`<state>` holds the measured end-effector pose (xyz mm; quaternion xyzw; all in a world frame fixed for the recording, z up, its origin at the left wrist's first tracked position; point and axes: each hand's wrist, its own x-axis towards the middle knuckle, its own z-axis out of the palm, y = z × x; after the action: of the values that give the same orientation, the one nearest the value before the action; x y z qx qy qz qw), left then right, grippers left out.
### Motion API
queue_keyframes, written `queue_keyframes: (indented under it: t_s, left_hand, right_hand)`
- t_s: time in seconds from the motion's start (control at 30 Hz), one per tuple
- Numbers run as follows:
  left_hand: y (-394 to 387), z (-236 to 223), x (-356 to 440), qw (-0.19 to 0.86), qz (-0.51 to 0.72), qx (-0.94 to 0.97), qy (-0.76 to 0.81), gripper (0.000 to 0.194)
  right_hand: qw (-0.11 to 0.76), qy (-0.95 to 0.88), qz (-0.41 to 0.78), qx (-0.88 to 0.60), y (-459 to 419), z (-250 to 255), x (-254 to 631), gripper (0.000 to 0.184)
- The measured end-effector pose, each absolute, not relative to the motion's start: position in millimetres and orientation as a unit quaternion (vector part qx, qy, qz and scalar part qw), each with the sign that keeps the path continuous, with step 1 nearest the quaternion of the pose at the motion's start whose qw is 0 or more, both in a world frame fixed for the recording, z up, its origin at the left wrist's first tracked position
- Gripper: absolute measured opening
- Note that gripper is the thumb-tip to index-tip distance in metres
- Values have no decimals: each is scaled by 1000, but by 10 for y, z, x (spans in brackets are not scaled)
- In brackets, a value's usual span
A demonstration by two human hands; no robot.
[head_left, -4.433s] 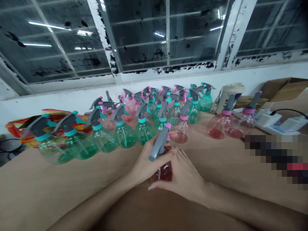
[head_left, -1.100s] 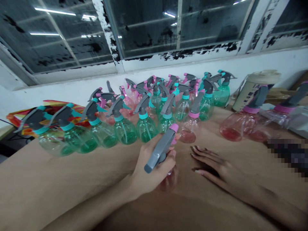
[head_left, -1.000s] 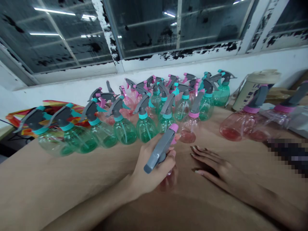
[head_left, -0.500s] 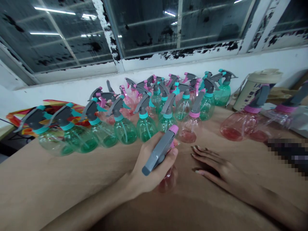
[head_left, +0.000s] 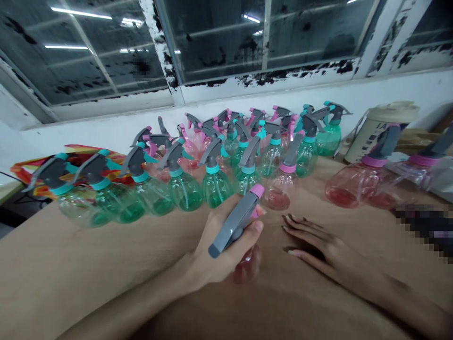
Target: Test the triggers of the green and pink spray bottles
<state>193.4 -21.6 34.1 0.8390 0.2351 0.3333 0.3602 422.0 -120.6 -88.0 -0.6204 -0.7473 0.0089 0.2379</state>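
Note:
My left hand [head_left: 219,250] is wrapped round the neck of a pink spray bottle [head_left: 246,264] that stands on the brown table [head_left: 106,264]. Its grey trigger head [head_left: 233,221] with a pink nozzle sticks up over my fingers. My right hand [head_left: 311,241] lies flat on the table just right of the bottle, fingers stretched out and apart, touching nothing else.
Behind my hands stand several green bottles [head_left: 184,189] and pink bottles [head_left: 279,189] in rows up to the white wall. Two pink bottles [head_left: 350,182] stand apart at the right beside a beige jug [head_left: 378,127]. A red and yellow bag [head_left: 46,165] lies at the left.
4.4 s ago both hands held the pink bottle. My right hand has since let go and rests flat on the table. In the last second hardly anything moved.

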Motion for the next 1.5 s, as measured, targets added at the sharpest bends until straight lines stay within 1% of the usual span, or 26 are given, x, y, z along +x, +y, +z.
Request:
queue_keyframes:
  t_s: [0.1, 0.23, 0.5, 0.67, 0.8, 0.97, 1.33, 1.5]
  left_hand:
    - [-207, 307, 1943, 354, 345, 834, 245, 18]
    - [-216, 283, 1962, 366, 353, 819, 265, 26]
    - [-239, 286, 1956, 350, 350, 826, 268, 28]
    - [-249, 278, 1955, 360, 345, 825, 267, 29]
    - [-236, 295, 1968, 377, 343, 820, 260, 26]
    - [-216, 338, 1967, 367, 335, 828, 259, 11]
    - [-227, 391, 1977, 369, 351, 820, 263, 3]
    - [-236, 384, 1971, 367, 350, 820, 264, 6]
  right_hand:
    - [236, -746, 11, -623, -1200, -871, 4227, 49]
    - [224, -753, 11, -619, -1204, -862, 4245, 50]
    - [201, -764, 2, -613, -1200, -840, 4245, 52]
    - [220, -758, -1, -614, -1204, -876, 4249, 50]
    - [224, -753, 7, -619, -1214, -883, 4247, 51]
    - [229, -756, 10, -613, -1210, -870, 4249, 51]
    - [226, -758, 4, -612, -1207, -800, 4222, 49]
    - [226, -755, 11, -616, -1215, -779, 4216, 49]
